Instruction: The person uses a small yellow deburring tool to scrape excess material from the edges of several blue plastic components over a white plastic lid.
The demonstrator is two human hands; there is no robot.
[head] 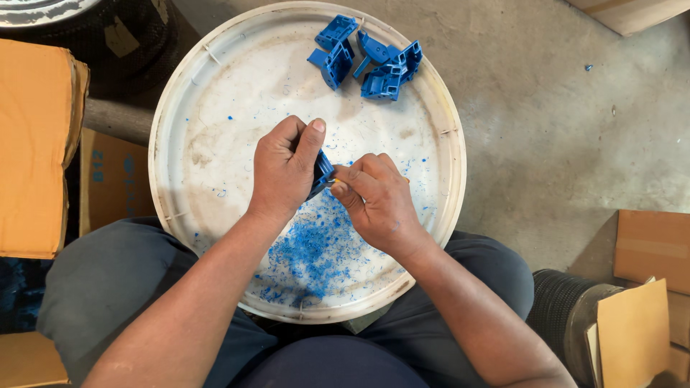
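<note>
From the head camera we look straight down on a round white tray (188,108) resting on our lap, its rim chipped and its floor scuffed.

Over the middle of the tray our left hand (284,169) is curled closed around a small blue plastic part (322,172), thumb up along its side, so that only one edge of the part shows between the two hands. Our right hand (374,197) sits just beside it, touching the part, with the fingers pinched tight on a thin tool; only a tiny yellowish tip shows at the part's edge, too small for us to say what kind of tool it is.

Below the hands, toward the near rim of the tray, lies a spread of blue shavings (309,251), thickest right under our wrists and thinning outward. At the far rim of the tray sits a loose pile of blue plastic parts (366,57) of the same colour, several of them touching one another, well apart from the hands.

Left of the tray stand brown cardboard boxes (36,144). Right of the tray is bare concrete floor (546,108), with more cardboard (650,248) and a black ribbed hose (564,305) near our right knee.
</note>
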